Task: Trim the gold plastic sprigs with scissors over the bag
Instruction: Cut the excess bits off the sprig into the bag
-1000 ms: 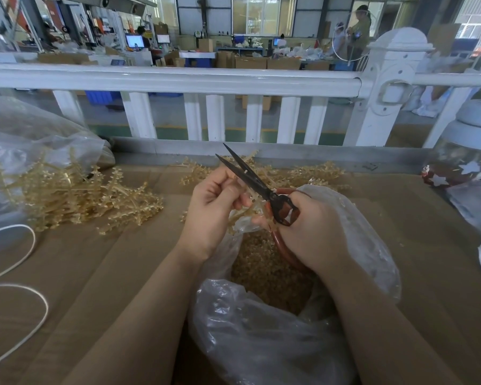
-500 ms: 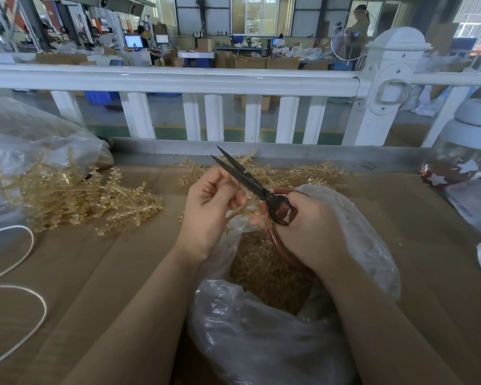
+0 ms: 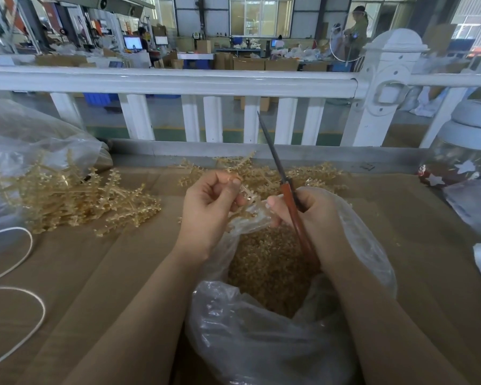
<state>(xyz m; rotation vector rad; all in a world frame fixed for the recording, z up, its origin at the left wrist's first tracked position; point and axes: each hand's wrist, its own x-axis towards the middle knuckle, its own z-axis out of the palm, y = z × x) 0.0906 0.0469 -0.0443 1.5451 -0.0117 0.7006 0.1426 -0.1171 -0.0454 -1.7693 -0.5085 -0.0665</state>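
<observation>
Gold sprig pinched in my left hand, I'm now tipping the closed scissors upright, right hand gripping their handles.

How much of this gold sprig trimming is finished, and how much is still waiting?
Done: the open clear bag already holds a deep layer of gold trimmings. In hand: the left hand pinches one sprig above the bag while the right hand holds the scissors, blades together. Left: a pile of sprigs on the left and more sprigs behind the hands.
</observation>
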